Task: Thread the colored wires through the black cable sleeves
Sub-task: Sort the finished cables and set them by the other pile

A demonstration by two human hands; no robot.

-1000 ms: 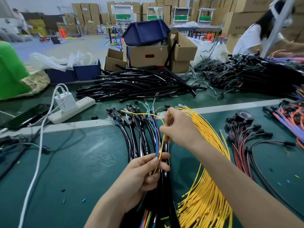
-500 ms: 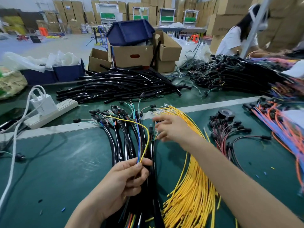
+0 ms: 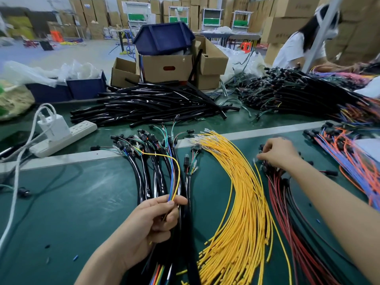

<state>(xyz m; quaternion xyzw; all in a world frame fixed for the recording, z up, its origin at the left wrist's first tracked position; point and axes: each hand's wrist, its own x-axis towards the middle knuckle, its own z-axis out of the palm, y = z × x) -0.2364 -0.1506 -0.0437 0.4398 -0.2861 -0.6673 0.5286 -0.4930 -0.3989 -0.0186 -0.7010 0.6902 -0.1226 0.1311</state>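
Wires (image 3: 172, 188) pinched in left hand (image 3: 150, 225) grip; right hand (image 3: 279, 154) outstretched on red leads (image 3: 275, 192), grip unclear.

Matte dark-green surface (image 3: 61, 212). Glossy black tube sleeves (image 3: 154, 103). Held thin wires (image 3: 172, 182): blue, green, yellow. Loose wire bundle (image 3: 242, 202): bright yellow. Next wire bundle (image 3: 287, 212): red, black. Far-right wire bundle (image 3: 353, 161): orange, blue. White plastic power strip (image 3: 82, 129), navy plastic bin (image 3: 164, 38), plain brown cardboard boxes (image 3: 156, 68).
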